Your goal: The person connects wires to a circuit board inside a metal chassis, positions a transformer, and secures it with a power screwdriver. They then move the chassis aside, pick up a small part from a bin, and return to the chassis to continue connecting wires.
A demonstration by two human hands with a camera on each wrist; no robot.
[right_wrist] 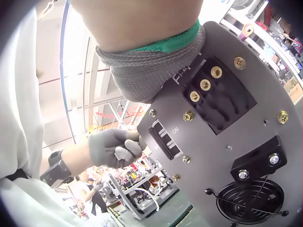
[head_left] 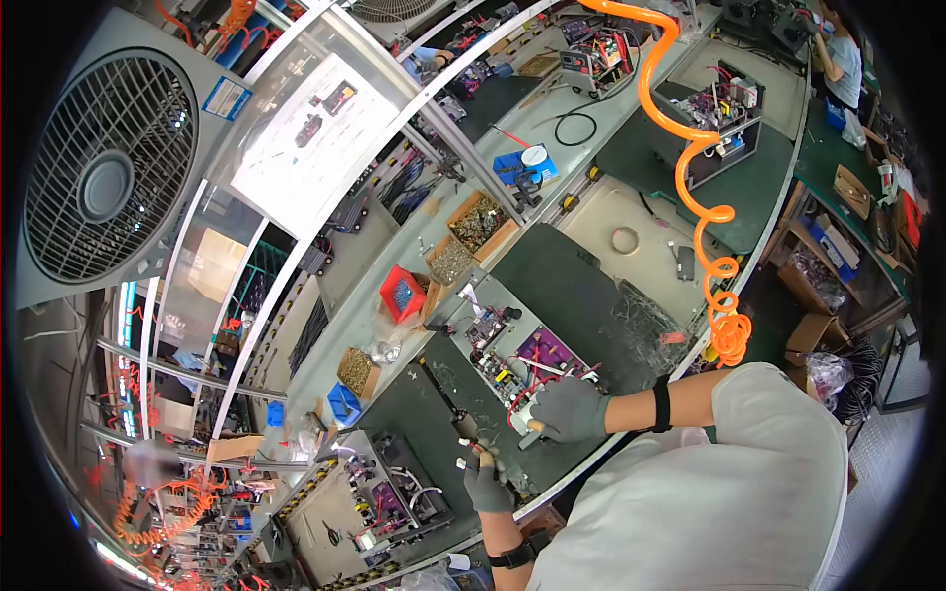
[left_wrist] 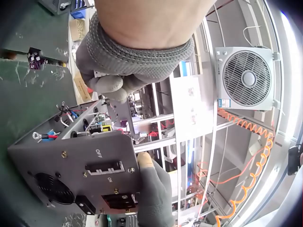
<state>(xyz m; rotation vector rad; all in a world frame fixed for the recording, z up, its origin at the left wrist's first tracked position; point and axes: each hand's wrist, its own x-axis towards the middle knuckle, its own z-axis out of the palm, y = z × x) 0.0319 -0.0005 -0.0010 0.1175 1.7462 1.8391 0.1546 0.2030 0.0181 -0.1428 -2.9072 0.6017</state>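
Note:
An open machine chassis with circuit boards and wiring lies on the green mat in front of me. My right hand, in a grey glove, grips its near end. In the left wrist view the right thumb lies on the edge of the grey end panel, which has an ON/OFF switch and a fan grille. My gloved left hand is apart from the panel, its fingers curled around a small white piece. Most of that piece is hidden by the fingers.
A second open unit stands to the left of the chassis. Parts boxes of screws, a red bin and a blue bin line the back of the bench. An orange coiled hose hangs at right.

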